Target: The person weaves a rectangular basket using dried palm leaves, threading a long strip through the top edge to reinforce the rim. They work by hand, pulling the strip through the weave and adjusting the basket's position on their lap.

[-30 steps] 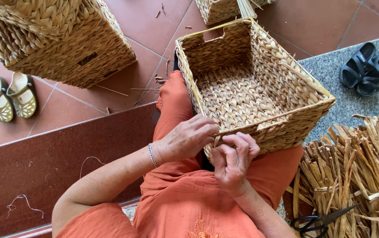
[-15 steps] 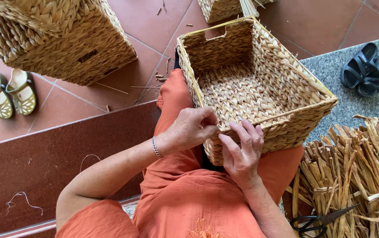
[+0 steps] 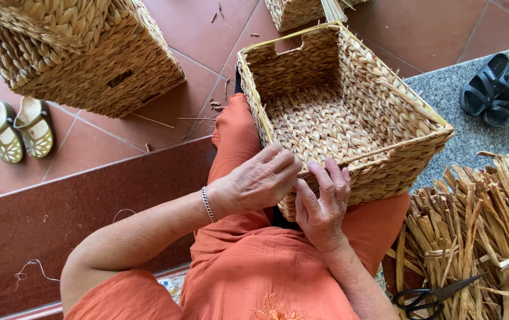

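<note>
A square woven straw basket (image 3: 379, 101) rests on my lap over orange trousers, its open top facing up. My left hand (image 3: 257, 181), with a thin bracelet at the wrist, pinches the near corner of the basket's rim. My right hand (image 3: 322, 198) presses flat against the near wall just below the rim, fingers spread and pointing up. Both hands touch the same near corner; what the left fingertips pinch is hidden.
A bundle of dried straw strands (image 3: 479, 225) lies at the right with black scissors (image 3: 435, 293) on it. Stacked woven baskets (image 3: 76, 53) stand at upper left, yellow sandals (image 3: 17, 130) beside them. Black sandals (image 3: 497, 89) sit on a grey mat; another basket (image 3: 302, 10) is at top.
My right hand has opened from a curled grip at the rim to flat, spread fingers against the basket wall. My left hand has shifted slightly along the near corner.
</note>
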